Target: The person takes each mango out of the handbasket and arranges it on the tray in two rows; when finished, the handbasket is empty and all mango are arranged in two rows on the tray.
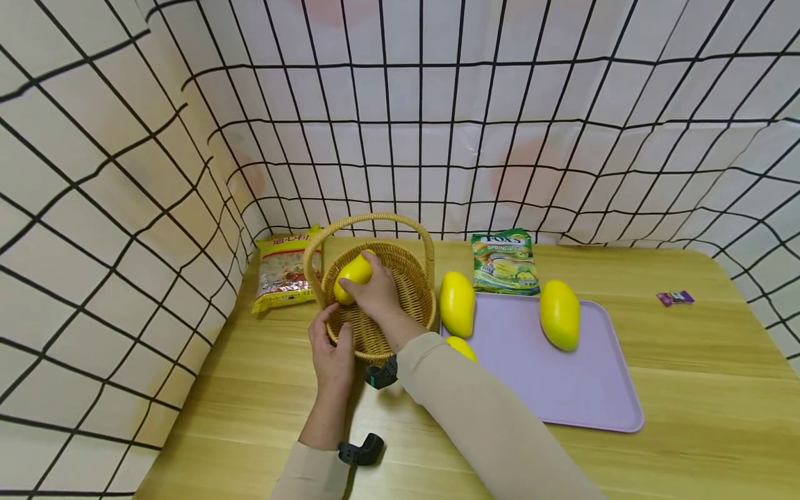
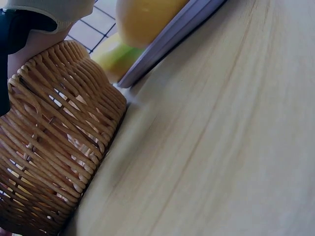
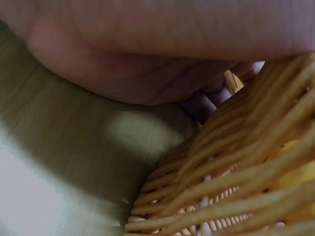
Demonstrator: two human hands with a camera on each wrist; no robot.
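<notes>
A yellow mango (image 1: 353,279) is in the grip of my right hand (image 1: 377,288), over the left part of the round wicker basket (image 1: 409,295). My left hand (image 1: 334,351) holds the basket's near left rim, thumb at the inner side and fingers outside. The right wrist view shows the left hand's palm (image 3: 147,73) against the woven wall (image 3: 197,191); its fingertips are partly hidden. In the left wrist view the basket's outer side (image 2: 59,132) stands on the table, with the right sleeve (image 2: 59,12) above it.
A purple tray (image 1: 594,389) right of the basket carries mangoes (image 1: 559,314), one partly covered by the right sleeve. Behind it lies a green candy bag (image 1: 505,260). A yellow food packet (image 1: 284,267) lies left of the basket, a small purple wrapper (image 1: 675,298) far right. Gridded cloth encloses the table.
</notes>
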